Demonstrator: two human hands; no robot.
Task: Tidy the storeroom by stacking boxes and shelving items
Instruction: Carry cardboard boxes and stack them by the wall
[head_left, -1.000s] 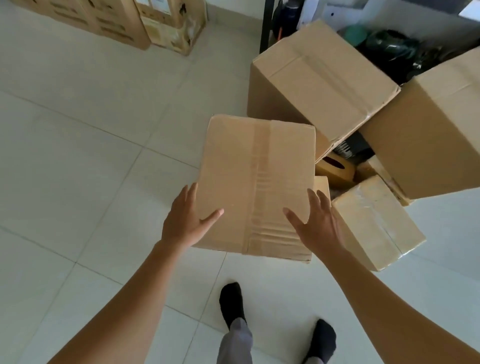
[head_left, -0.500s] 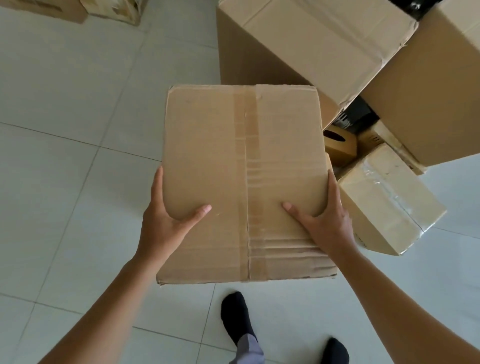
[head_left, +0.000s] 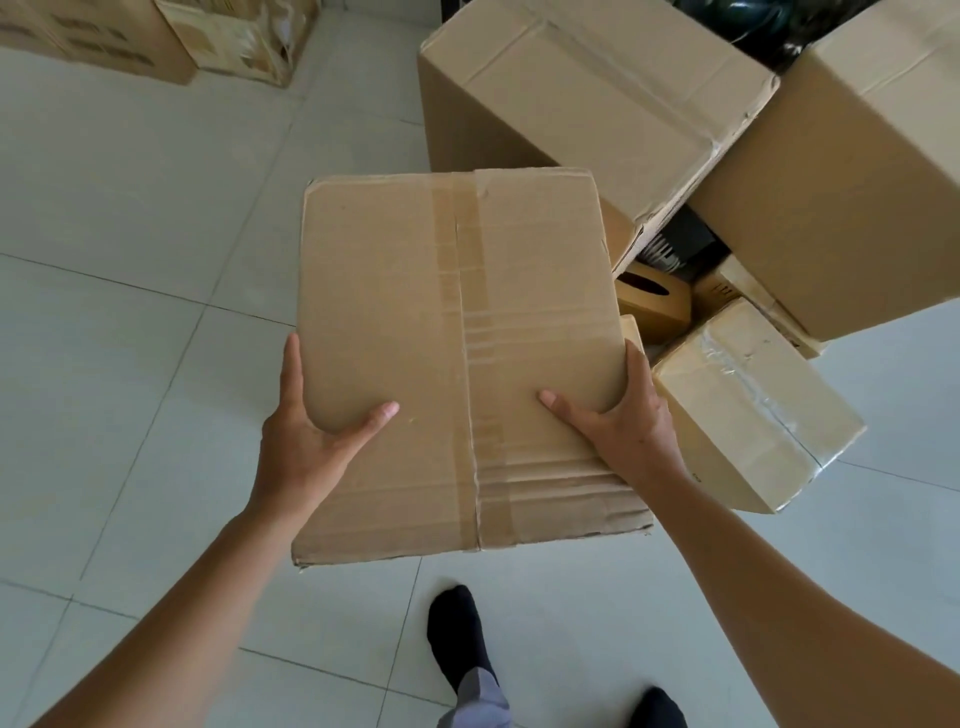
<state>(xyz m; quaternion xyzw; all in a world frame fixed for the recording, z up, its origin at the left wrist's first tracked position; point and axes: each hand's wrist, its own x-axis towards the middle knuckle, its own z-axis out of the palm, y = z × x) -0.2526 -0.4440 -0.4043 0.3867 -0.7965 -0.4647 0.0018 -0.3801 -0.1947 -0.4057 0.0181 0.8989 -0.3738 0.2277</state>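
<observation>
Carton (head_left: 457, 358) taped shut, contents hidden, held up at centre frame. Left hand (head_left: 298, 452) grip clamps its 9 o'clock edge, right hand (head_left: 628, 431) its 3 o'clock edge, thumbs on top. Big box (head_left: 597, 88) at 1 o'clock, second big box (head_left: 852, 182) at 2, small taped box (head_left: 748, 410) at 3, just beside the right hand. Open white tile floor (head_left: 130, 338) from 7 to 11 o'clock.

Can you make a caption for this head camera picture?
Left hand and right hand hold a taped cardboard box over the tiled floor, beside a pile of boxes.
</observation>
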